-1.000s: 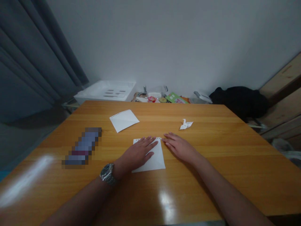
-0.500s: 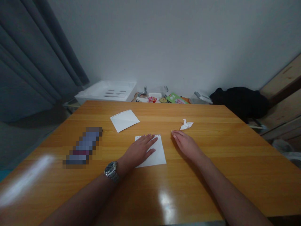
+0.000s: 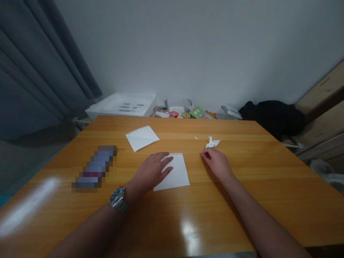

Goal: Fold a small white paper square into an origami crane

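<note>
My left hand (image 3: 150, 172), with a wristwatch (image 3: 118, 198) on it, lies flat and open on the left part of a white sheet of notebook paper (image 3: 176, 173) in the middle of the wooden table (image 3: 242, 200). My right hand (image 3: 218, 165) rests on the table to the right of the sheet, fingers curled in, with nothing visible in them. Just beyond its knuckles sits a small folded white paper figure (image 3: 212, 142). A tiny white paper scrap (image 3: 196, 138) lies left of the figure.
A second white sheet (image 3: 141, 137) lies further back on the left. A blurred-out oblong object (image 3: 94, 168) sits at the table's left. Beyond the far edge are a white tray (image 3: 122, 104), small clutter (image 3: 185, 112), dark cloth (image 3: 271, 114), and wooden furniture (image 3: 322, 107) to the right.
My right hand has moved off the sheet's corner to the right and back toward the folded figure, and its fingers have curled. My left hand slid slightly left. A tiny scrap now lies near the figure.
</note>
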### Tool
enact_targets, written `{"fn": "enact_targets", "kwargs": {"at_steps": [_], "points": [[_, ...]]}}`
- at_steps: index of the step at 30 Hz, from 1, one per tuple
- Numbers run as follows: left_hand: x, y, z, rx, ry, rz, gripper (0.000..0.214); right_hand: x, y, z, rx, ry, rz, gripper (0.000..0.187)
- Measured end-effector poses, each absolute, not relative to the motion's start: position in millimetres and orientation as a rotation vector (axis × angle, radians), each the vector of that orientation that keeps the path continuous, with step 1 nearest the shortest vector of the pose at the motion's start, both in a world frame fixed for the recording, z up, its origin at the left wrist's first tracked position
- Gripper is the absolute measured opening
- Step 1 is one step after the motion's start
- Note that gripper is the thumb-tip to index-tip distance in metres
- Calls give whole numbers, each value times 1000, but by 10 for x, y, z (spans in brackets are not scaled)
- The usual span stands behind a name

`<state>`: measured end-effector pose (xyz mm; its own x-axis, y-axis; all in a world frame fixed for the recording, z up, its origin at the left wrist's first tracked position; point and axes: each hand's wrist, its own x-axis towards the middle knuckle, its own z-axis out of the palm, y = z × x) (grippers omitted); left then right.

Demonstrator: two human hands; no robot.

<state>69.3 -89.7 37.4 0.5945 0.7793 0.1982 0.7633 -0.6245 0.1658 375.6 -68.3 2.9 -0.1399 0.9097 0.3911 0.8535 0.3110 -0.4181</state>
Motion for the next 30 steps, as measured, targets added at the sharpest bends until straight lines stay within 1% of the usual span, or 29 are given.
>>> {"fn": "enact_targets", "kwargs": {"at_steps": [4,6,8,11,14,19,21,23,26,28,30], "points": [[667,-898,403,2754,1358,365,38,3762,-687,35,-1554,-2011,155,11],[647,-904,385,2754,1362,326,39,3729,-715,60,-1517,-2035,189,13],[624,-910,344,2746,1337,279,42,3669,-758,95,-1455,-2053,254,16],[614,-916,251,2735,1243,269,54,3552,-828,132,-1318,-2123,349,21],[663,-919,150,2735,1155,311,60,3451,-871,117,-1243,-2243,388,33],[824,-939,32,2677,1235,394,69,3391,-887,18,-1235,-2436,373,56],[880,-958,15,2703,1287,429,72,3381,-899,-2,-1242,-2502,334,62],[919,-980,12,2745,1349,448,76,3361,-917,-4,-1245,-2540,295,63],[943,-1010,17,2778,1430,427,66,3302,-954,2,-1250,-2557,260,64],[945,-1022,13,2788,1462,403,58,3254,-982,-4,-1243,-2576,264,68],[944,-1028,2,2805,1469,385,57,3211,-1009,-20,-1241,-2604,269,74]]}}
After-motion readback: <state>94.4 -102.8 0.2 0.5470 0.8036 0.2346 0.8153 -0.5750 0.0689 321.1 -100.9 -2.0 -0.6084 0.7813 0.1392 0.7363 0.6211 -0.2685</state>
